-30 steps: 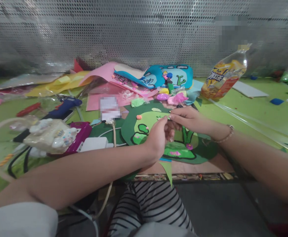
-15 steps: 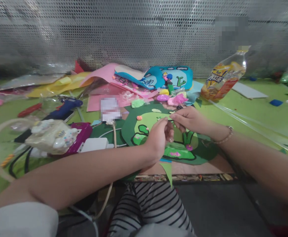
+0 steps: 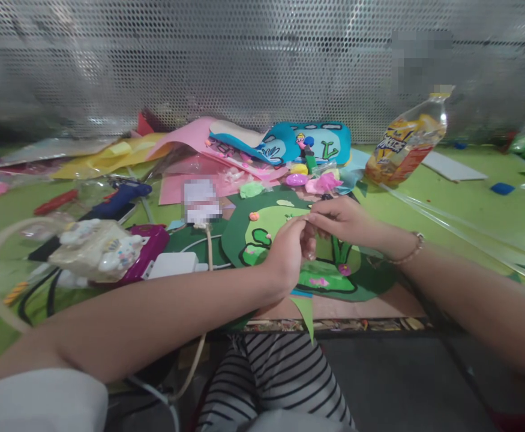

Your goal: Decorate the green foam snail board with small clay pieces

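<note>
Over the green paper craft (image 3: 379,285), my left hand (image 3: 290,246) and my right hand (image 3: 341,222) meet with their fingertips touching. Both are closed in a pinch. Whatever lies between the fingertips is too small or too hidden to make out. Clay shapes outlined in black decorate the craft, among them a green patch with a pink bit (image 3: 320,282) and a purple clay flower (image 3: 344,269). An orange clay flower (image 3: 254,216) sits at its upper left. My hands cover the middle of the craft.
Behind lie clay lumps such as a purple one (image 3: 297,179), and a blue clay picture (image 3: 338,135). A plastic bottle (image 3: 401,147) leans at the right. Left are a blue glue gun (image 3: 125,197), a white charger (image 3: 172,264), a decorated cream case (image 3: 95,252) and cables.
My right hand has shifted slightly left and its fingers have come down against the left fingertips. My left hand stays nearly in place.
</note>
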`<control>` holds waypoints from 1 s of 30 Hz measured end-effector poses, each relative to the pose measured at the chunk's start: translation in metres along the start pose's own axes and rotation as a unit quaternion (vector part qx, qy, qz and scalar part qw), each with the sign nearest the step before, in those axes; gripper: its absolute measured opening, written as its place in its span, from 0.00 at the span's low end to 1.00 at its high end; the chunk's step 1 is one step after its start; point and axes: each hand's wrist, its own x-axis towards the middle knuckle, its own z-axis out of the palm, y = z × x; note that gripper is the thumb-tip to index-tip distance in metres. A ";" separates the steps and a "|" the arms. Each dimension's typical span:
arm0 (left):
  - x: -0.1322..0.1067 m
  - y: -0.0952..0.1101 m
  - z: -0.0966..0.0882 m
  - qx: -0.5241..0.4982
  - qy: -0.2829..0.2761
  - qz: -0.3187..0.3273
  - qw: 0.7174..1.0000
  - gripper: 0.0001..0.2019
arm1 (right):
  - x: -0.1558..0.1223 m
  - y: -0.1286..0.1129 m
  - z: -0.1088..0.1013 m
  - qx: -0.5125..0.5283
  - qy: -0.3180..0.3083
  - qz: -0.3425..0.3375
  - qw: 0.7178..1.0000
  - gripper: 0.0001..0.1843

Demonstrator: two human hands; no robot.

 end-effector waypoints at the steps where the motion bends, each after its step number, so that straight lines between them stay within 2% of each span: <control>1: 0.000 0.000 0.000 -0.004 0.003 -0.005 1.000 0.14 | 0.000 0.000 0.000 -0.002 0.003 -0.001 1.000 0.22; 5: -0.001 0.001 -0.001 -0.009 0.007 -0.018 1.000 0.15 | 0.000 0.003 0.001 0.029 0.033 0.020 0.999 0.20; 10: -0.003 0.001 -0.003 -0.012 -0.007 -0.018 1.000 0.17 | 0.002 0.007 0.003 0.122 0.092 0.056 0.987 0.14; 16: -0.001 -0.002 -0.004 0.021 -0.043 -0.008 0.999 0.15 | 0.006 0.011 0.005 0.181 0.145 0.074 0.970 0.15; 22: -0.005 -0.001 -0.003 0.133 -0.110 0.000 0.985 0.14 | 0.007 0.010 0.003 0.195 0.142 0.112 0.964 0.17; 28: -0.006 -0.001 -0.004 0.123 -0.123 -0.005 0.985 0.16 | 0.005 0.003 0.000 0.188 0.124 0.167 0.960 0.27; 30: -0.005 -0.002 -0.004 0.119 -0.126 -0.006 0.985 0.16 | 0.005 0.002 0.000 0.192 0.126 0.174 0.957 0.27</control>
